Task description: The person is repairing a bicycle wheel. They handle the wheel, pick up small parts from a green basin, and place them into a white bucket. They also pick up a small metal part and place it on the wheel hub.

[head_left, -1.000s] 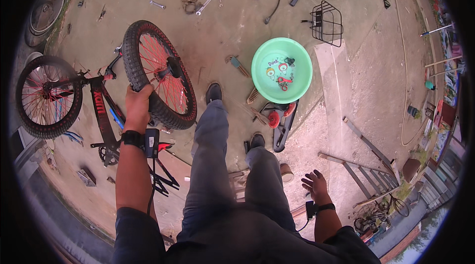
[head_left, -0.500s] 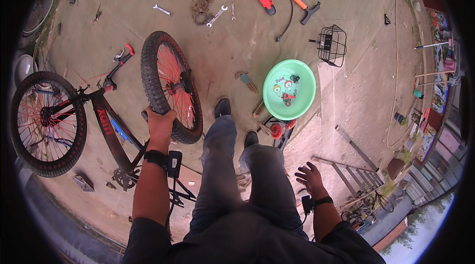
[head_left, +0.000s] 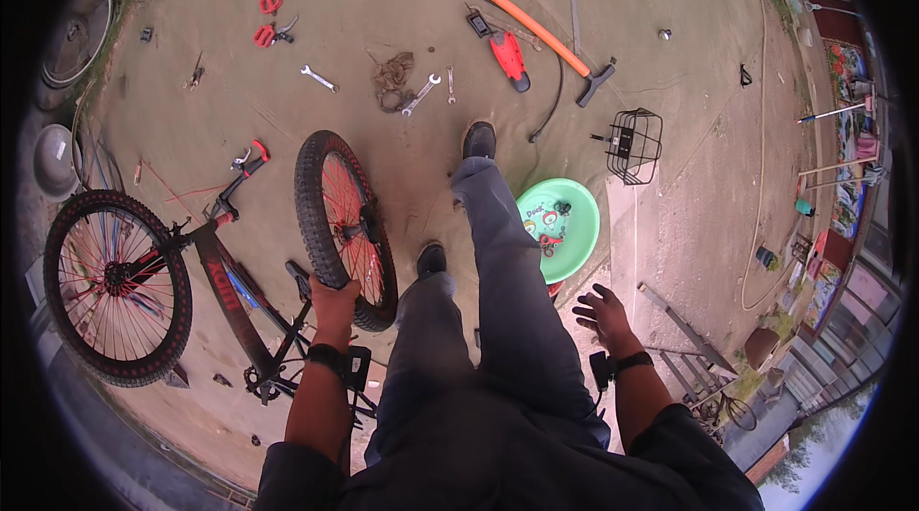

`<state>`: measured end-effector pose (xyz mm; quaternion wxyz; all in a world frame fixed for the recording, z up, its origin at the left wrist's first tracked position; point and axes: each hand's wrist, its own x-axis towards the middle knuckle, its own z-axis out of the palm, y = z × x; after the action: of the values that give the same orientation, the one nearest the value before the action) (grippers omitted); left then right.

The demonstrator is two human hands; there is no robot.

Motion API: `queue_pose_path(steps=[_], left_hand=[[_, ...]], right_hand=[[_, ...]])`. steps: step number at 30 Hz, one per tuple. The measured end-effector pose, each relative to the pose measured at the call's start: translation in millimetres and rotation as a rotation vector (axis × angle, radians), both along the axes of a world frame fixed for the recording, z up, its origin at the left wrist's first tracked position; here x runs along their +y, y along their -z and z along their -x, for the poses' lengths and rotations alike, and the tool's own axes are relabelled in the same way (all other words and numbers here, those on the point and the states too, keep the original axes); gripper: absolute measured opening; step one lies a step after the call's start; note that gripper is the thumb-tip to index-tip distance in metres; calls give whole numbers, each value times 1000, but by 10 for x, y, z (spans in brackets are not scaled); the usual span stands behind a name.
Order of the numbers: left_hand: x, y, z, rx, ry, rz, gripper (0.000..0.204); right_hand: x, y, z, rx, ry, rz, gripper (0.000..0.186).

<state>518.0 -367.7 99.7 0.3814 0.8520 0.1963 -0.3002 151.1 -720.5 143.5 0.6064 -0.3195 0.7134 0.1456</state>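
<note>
My left hand [head_left: 333, 308] is closed round the near part of a bicycle wheel's tire. This loose wheel [head_left: 310, 193] stands on edge, with a knobby black tire and red spokes. To its left lies a black bicycle frame [head_left: 222, 283] with red lettering, its other wheel [head_left: 56, 289] attached. The frame's handlebar [head_left: 251, 166] has a red grip. My right hand [head_left: 603, 315] hangs in the air with its fingers spread and nothing in it. The nearest thing to it is a light green basin [head_left: 586, 229] holding small parts, including a red one.
Ahead on the ground lie wrenches [head_left: 421, 96], red pedals [head_left: 271, 3], a brown rag [head_left: 391, 80], a red foot-shaped tool [head_left: 509, 59] and an orange pump [head_left: 526, 21]. A black wire basket [head_left: 634, 147] sits right of them. Wooden ladder-like pieces [head_left: 684, 324] lie at the right.
My right foot has stepped forward, past the left. The view has moved ahead, so the ground items sit lower. My left hand keeps its hold on the wheel; the right stays spread.
</note>
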Motion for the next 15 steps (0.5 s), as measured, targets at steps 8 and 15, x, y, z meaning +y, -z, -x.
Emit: queue_pose_path(steps=[8,15], left_hand=[[-682,-148,-1020,124,-8,-24,38],[-1556,-472,-2275,-44,230,-99,37]], right_hand=[[-1216,352,-830,-31,-53,-61,65],[-2143,300,-1344,27,-90,-48,64]])
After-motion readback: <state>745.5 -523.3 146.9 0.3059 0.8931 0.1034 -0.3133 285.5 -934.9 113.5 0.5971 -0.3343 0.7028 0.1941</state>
